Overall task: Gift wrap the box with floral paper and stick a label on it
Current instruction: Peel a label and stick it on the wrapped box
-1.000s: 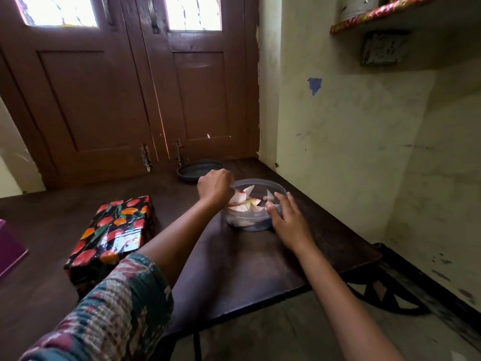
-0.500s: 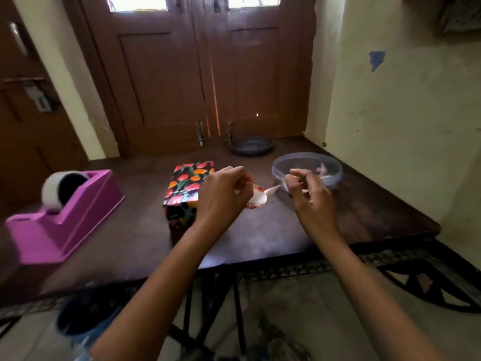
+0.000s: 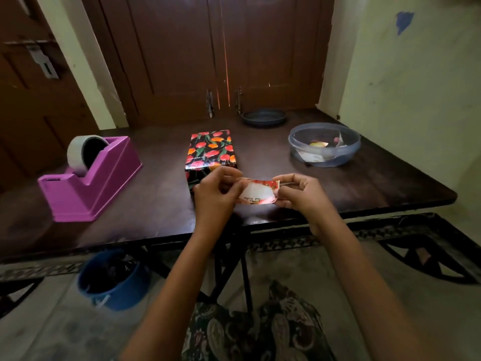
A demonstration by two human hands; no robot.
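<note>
The wrapped box (image 3: 210,149) stands on the table (image 3: 161,152). Left of the box, well apart, sits the tape dispenser (image 3: 104,183). Right of the box lies a container (image 3: 346,152) with paper scraps (image 3: 317,144) in it. Behind the box and rightward, a dish (image 3: 264,117) lies by the doors (image 3: 182,61). Just before the box, the left grip (image 3: 216,196) and right grip (image 3: 304,196) hold the label (image 3: 257,194) between them. Left of the box, under the table, stands a bucket (image 3: 114,280).

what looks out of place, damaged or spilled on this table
Nothing stands out. The wrapped box lies flat on the table, the tape dispenser stands upright, paper pieces sit inside the tub, and the left hand and right hand hold the label between them.
</note>
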